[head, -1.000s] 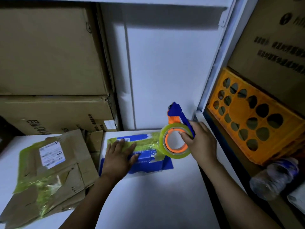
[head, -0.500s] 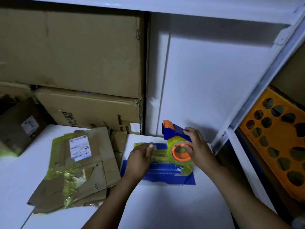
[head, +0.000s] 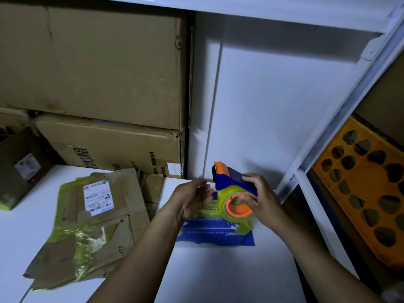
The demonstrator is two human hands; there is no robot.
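Clamping the tape dispenser [head: 231, 181], my right grip [head: 262, 201] has its fingers curled over the blue body, with one digit set into the orange core of the yellow-green roll. The dispenser stands on the right end of the blue mailer [head: 218, 234], its orange nose pointing up and away from me. The mailer lies flat on the white table [head: 218, 276], close to the white wall panel [head: 273, 106], with yellow-green tape along its top.

My left grip [head: 192, 199] is apart, fingers straight and holding nothing, just beside the roll. It is blurred, so I cannot tell whether it touches the mailer. This grip and its forearm hide the mailer's left end from view.

Surroundings:
- Flattened cardboard [head: 96, 219], with yellow-green tape and a white label, lies on the table to the left. It is near my left forearm and apart from the mailer.
- Two large cartons [head: 98, 66] are stacked behind it.
- A small labelled parcel [head: 20, 169] sits at the far left.
- An orange perforated crate [head: 363, 189] sits to the right, past a white shelf upright [head: 323, 127].
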